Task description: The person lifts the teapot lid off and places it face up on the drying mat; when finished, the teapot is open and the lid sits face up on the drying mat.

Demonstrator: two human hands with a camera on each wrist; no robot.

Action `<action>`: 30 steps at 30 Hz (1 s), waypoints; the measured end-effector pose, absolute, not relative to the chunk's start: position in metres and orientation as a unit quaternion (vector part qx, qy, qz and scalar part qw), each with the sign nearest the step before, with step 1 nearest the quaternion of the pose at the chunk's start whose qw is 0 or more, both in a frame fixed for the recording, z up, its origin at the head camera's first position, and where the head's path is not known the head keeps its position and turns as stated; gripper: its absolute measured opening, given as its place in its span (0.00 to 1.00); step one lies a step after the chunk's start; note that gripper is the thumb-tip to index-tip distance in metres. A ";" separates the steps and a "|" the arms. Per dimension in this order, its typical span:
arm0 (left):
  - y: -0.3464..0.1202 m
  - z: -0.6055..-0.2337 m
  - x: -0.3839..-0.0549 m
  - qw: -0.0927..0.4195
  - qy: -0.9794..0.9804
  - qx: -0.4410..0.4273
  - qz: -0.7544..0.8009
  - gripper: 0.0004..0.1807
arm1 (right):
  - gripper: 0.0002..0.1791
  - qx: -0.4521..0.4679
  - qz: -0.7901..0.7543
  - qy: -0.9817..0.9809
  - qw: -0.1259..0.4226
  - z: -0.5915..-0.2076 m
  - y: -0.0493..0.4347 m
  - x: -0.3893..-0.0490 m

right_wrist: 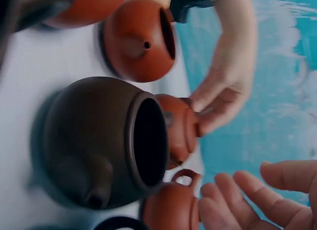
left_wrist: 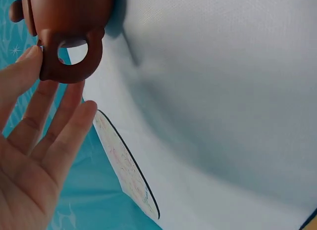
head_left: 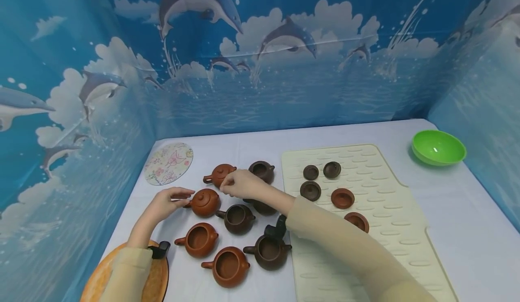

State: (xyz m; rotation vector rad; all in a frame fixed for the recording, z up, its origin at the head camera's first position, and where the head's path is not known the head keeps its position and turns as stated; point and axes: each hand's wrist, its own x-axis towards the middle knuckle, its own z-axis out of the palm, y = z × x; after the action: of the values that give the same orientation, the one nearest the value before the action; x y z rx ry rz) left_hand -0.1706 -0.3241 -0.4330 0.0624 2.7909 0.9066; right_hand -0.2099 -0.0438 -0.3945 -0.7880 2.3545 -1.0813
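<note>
A lidded reddish-brown teapot point(head_left: 206, 202) stands on the white cloth, its handle toward my left hand point(head_left: 164, 203). In the left wrist view, the thumb is right at the handle point(left_wrist: 74, 76), and the other fingers reach out straight behind it. My right hand point(head_left: 243, 182) is above the cloth between this pot and a second lidded reddish-brown teapot point(head_left: 219, 174). Its fingers are loosely bent with nothing between them in the right wrist view. A dark lidless teapot point(head_left: 237, 219) sits just in front, and another dark teapot point(head_left: 264, 208) is partly hidden under my right forearm.
Lidless reddish teapots point(head_left: 227, 267) and a dark one point(head_left: 269, 251) stand nearer me. Right of them, a cream mat point(head_left: 390, 211) bears dark lids point(head_left: 310, 190) and reddish lids point(head_left: 342, 198). A green bowl point(head_left: 438, 147), floral disc point(head_left: 169, 163) and round wooden board point(head_left: 160, 279) lie around.
</note>
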 end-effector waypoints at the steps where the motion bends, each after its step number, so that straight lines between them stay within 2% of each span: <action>1: -0.324 -0.434 -0.171 0.101 0.946 0.022 0.308 0.14 | 0.12 -0.277 -0.386 0.853 0.217 -0.396 -0.052 -0.211; 6: -0.323 -0.438 -0.170 0.097 0.943 0.027 0.316 0.14 | 0.09 -0.259 -0.377 0.867 0.200 -0.402 -0.086 -0.214; 11: -0.321 -0.440 -0.169 0.086 0.946 0.020 0.311 0.13 | 0.11 -0.283 -0.340 0.881 0.166 -0.408 -0.110 -0.210; 17: -0.316 -0.440 -0.167 0.072 0.951 0.022 0.301 0.11 | 0.12 -0.310 -0.282 0.896 0.147 -0.415 -0.121 -0.204; 23: -0.313 -0.439 -0.168 0.070 0.952 0.017 0.297 0.11 | 0.10 -0.321 -0.259 0.902 0.129 -0.417 -0.123 -0.203; 30: -0.312 -0.439 -0.165 0.072 0.953 0.004 0.293 0.10 | 0.10 -0.354 -0.187 0.915 0.051 -0.416 -0.129 -0.195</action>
State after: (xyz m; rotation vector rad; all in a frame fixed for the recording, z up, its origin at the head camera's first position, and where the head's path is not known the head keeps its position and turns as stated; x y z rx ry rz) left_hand -0.1653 -0.3116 -0.4392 0.0128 2.8652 0.8810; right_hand -0.1953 -0.1290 -0.4159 -1.0777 2.7844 -0.5698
